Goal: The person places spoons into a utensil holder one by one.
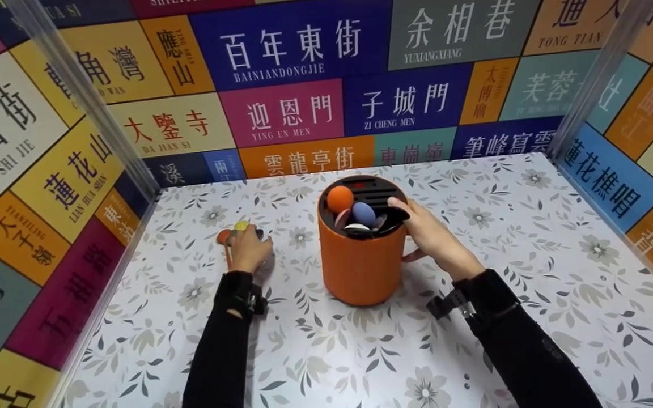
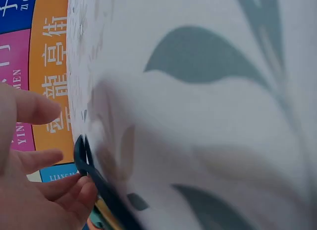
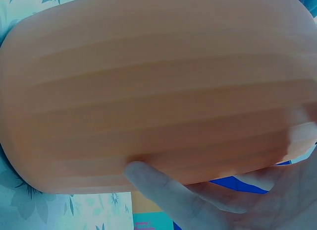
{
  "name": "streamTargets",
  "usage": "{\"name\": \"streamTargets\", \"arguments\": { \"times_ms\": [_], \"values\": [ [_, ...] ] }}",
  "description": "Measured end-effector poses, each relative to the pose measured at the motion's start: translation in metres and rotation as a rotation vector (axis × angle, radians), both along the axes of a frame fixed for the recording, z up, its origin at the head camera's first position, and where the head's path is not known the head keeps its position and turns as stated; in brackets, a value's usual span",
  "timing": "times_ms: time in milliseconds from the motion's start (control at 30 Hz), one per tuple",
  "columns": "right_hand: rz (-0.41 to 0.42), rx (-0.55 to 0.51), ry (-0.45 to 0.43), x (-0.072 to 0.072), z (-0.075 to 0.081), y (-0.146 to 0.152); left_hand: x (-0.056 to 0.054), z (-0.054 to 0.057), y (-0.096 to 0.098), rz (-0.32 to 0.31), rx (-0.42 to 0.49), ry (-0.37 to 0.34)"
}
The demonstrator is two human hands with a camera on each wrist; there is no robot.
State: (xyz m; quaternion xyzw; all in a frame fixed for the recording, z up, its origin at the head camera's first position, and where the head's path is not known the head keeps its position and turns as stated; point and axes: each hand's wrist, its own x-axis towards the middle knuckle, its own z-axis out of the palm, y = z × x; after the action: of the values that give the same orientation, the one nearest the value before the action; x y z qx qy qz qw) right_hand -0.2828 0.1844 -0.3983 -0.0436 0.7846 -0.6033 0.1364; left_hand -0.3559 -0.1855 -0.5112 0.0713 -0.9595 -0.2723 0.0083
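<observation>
An orange utensil holder (image 1: 360,269) with a black slotted top stands upright on the table. Several spoons poke out of it, among them an orange spoon (image 1: 340,199) and a blue spoon (image 1: 364,213). My right hand (image 1: 434,235) grips the holder at its right upper side, one digit at the rim; in the right wrist view a finger (image 3: 153,183) presses the ribbed wall. Left of the holder, my left hand (image 1: 249,249) is low over several small spoons, one orange (image 1: 223,236), one yellow (image 1: 241,225). Its fingertips touch a dark spoon (image 2: 81,155), with the thumb apart.
The table (image 1: 315,362) has a white leaf-and-flower cover. Panels with coloured street-name blocks (image 1: 289,113) rise behind it and on both sides, with clear strips (image 1: 593,93) at the corners.
</observation>
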Motion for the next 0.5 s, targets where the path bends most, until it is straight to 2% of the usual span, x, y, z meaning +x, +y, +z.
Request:
{"name": "streamTargets", "arguments": {
  "times_ms": [233, 500],
  "values": [
    [-0.005, -0.004, 0.000, 0.0005, -0.0002, -0.0005, 0.0019, -0.0008, 0.0000, -0.023, -0.052, -0.035],
    [-0.001, -0.004, 0.001, 0.0012, -0.0004, -0.0010, 0.0068, 0.0007, 0.0070, -0.016, -0.080, 0.003]
  ]
}}
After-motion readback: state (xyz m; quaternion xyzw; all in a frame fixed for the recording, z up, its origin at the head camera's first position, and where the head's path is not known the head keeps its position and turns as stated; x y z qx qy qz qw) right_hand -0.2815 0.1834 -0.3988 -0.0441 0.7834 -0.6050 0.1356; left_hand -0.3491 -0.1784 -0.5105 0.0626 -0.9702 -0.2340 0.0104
